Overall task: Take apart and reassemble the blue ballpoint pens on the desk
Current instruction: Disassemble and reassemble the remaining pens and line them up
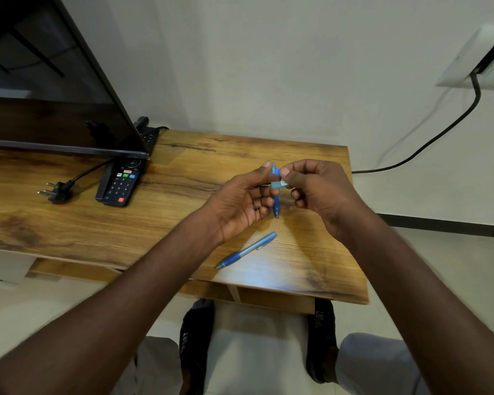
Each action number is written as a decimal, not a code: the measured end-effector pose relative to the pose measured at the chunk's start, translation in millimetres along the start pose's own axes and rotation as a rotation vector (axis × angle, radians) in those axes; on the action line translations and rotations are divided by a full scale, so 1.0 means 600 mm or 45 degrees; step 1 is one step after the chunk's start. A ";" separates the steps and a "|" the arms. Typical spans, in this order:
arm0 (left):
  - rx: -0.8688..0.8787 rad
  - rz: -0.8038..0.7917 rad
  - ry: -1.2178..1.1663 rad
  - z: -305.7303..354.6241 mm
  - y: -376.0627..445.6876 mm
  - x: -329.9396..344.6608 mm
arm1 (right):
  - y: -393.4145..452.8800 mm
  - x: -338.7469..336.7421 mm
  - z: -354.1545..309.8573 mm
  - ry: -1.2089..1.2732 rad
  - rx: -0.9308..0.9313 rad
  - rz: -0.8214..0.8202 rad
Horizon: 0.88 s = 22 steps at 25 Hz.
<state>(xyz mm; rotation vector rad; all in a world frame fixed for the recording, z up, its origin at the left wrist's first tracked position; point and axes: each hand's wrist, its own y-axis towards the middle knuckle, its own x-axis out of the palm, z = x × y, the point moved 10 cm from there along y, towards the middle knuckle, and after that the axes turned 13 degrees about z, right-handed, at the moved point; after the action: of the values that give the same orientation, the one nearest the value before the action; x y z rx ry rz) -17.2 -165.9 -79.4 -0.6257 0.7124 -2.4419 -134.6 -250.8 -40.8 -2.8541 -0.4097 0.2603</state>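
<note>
**One pen in the hands, the other waiting on the desk**

The left hand grips a blue pen upright, fingers curled round its barrel, the tip pointing down and just clear of the desk. The right hand pinches the top of the same pen between thumb and forefinger. A pale, labelled piece shows between the two hands; whether it is a section of the barrel or a loose part I cannot tell. Both hands are closed on this one pen.

By my reading, this is the parting or rejoining of the pen's upper end: the right hand works the top while the left steadies the body. Which of the two it is cannot be told here. The next move likely calls for a twist or a straight pull along the pen's axis, with the left hand holding firm, and some care that no small inner part drops out.

The second pen lies whole on the desk below the hands, nearer the person, slanting from under the left wrist up toward the right.

The desk is wood-grained, brown. Well to the left of the left hand lie a remote and, further left, a plug on its cord; behind them stands a dark screen. Beyond the hands is a pale wall; far to the right of the right hand a socket plate feeds a black cable. The floor is light.
</note>
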 end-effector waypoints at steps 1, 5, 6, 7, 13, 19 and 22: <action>0.009 0.000 0.034 -0.002 0.001 0.001 | -0.002 0.002 -0.004 -0.070 -0.052 -0.006; 0.011 -0.004 0.047 -0.006 0.003 -0.002 | -0.005 0.002 -0.014 -0.183 -0.136 0.003; 0.009 -0.002 0.042 -0.006 0.003 -0.004 | -0.005 0.001 -0.015 -0.197 -0.148 0.008; 0.007 -0.002 0.037 -0.007 0.004 -0.005 | -0.006 0.001 -0.017 -0.211 -0.161 0.006; 0.020 -0.026 0.020 -0.005 0.003 -0.002 | -0.007 0.002 -0.020 -0.247 -0.187 -0.001; 0.002 -0.059 -0.029 -0.004 0.001 0.003 | -0.008 0.000 -0.022 -0.195 -0.168 0.008; -0.014 -0.053 -0.048 -0.005 0.001 0.001 | -0.009 0.000 -0.022 -0.182 -0.155 0.000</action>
<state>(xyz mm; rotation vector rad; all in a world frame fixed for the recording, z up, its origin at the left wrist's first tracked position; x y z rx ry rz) -18.9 -165.6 -82.0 -0.6959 0.7044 -2.4590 -133.1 -248.8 -26.6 -2.9642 -0.4684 0.4567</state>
